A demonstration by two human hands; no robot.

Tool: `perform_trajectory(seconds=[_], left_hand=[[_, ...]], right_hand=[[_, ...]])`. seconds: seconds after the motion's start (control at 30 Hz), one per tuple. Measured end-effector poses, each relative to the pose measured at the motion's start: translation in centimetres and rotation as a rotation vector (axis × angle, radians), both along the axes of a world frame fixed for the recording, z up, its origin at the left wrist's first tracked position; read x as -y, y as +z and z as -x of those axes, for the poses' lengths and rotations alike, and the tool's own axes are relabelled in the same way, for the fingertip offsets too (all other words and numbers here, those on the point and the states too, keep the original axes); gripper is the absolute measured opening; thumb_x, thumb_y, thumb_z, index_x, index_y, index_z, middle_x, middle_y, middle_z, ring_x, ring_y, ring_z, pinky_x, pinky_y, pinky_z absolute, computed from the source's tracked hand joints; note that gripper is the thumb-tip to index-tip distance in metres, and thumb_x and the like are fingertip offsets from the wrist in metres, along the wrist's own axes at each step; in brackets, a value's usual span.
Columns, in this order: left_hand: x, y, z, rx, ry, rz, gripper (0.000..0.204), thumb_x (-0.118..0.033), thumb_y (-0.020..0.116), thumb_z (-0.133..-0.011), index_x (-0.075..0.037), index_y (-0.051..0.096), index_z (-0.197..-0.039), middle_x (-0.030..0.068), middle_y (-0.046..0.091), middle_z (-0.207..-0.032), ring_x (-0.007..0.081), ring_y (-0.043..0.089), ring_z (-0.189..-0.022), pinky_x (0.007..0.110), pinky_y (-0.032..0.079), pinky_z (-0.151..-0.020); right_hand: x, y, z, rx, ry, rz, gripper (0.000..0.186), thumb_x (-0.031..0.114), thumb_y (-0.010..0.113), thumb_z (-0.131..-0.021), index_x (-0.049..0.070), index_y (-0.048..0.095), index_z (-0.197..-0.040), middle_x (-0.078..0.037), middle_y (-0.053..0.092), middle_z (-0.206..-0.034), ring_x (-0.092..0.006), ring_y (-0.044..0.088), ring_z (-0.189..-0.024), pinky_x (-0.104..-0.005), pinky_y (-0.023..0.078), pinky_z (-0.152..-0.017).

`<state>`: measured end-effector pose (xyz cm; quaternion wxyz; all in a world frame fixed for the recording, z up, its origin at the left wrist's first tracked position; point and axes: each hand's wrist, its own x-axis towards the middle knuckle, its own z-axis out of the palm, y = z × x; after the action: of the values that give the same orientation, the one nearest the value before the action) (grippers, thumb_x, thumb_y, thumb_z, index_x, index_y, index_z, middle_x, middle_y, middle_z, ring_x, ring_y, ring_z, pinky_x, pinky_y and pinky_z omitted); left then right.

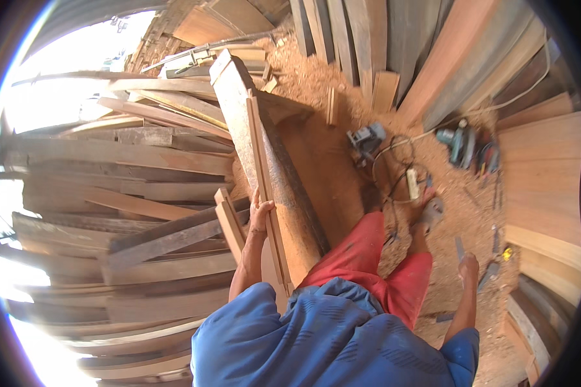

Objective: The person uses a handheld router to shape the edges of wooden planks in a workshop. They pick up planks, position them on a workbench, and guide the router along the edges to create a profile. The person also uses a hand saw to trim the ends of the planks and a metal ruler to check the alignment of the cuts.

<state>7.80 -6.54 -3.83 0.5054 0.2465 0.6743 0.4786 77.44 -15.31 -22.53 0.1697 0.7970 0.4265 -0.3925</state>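
L grip [260, 209] on a long wood strip [259, 151], R grip [469, 264] on a flat grey tool [459, 247].
Nearest: blue shirt [329, 335] & red shorts [352, 251], btwn the 2 grips. L grip is wrapped round the strip, approx. mid-length; strip runs fwd of it & back twd the waist, along a thick timber beam [294, 206] just R of that grip. Short board [229, 222] just L of L grip. R grip, well R of L grip & a bit back, is clenched on the tool, blade-like end fwd; exact type unclear. Ahead of R grip, floor [465, 209] w/ shavings: white power strip [412, 184] fwd-L, green power tool [457, 147] fwd, grey power tool [366, 137] farther fwd-L. Timber stack [174, 155] L of L grip; upright boards [407, 45] farthest, fwd btwn grips.
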Motion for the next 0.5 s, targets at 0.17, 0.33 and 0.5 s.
perform_trajectory(seconds=[0.17,0.33,0.5], left_hand=[[-0.2,2.0,-5.4,0.143,-0.083,-0.297,0.104,-0.015,0.072,-0.076,-0.008,0.014,-0.162,0.0097,0.062,-0.116,0.0162,0.061,-0.092,0.03,0.053,-0.081],[-0.4,8.3,-9.9,0.047,-0.268,-0.593,0.129,-0.034,0.086,-0.07,-0.005,0.001,-0.162,0.0123,0.06,-0.118,0.0198,0.06,-0.102,0.035,0.051,-0.087],[1.8,14.1,-13.2,-0.123,-0.349,-0.845,0.136,-0.049,0.084,-0.068,0.002,-0.002,-0.16,0.0224,0.049,-0.135,0.0306,0.054,-0.122,0.044,0.043,-0.104]], right_hand=[[-7.6,16.6,5.1,0.023,0.0,-0.787,0.025,0.028,0.05,-0.104,0.005,0.059,-0.109,-0.03,0.067,-0.094,-0.0502,0.065,-0.093,-0.057,0.048,-0.078],[-7.5,34.7,16.2,-0.064,0.036,-1.106,0.033,0.029,0.049,-0.105,0.009,0.057,-0.131,-0.021,0.07,-0.094,-0.0398,0.068,-0.082,-0.0481,0.052,-0.075],[-4.0,45.8,25.4,-0.348,0.138,-1.312,0.048,0.029,0.048,-0.106,0.005,0.048,-0.148,-0.019,0.066,-0.11,-0.0268,0.062,-0.095,-0.037,0.049,-0.086]])
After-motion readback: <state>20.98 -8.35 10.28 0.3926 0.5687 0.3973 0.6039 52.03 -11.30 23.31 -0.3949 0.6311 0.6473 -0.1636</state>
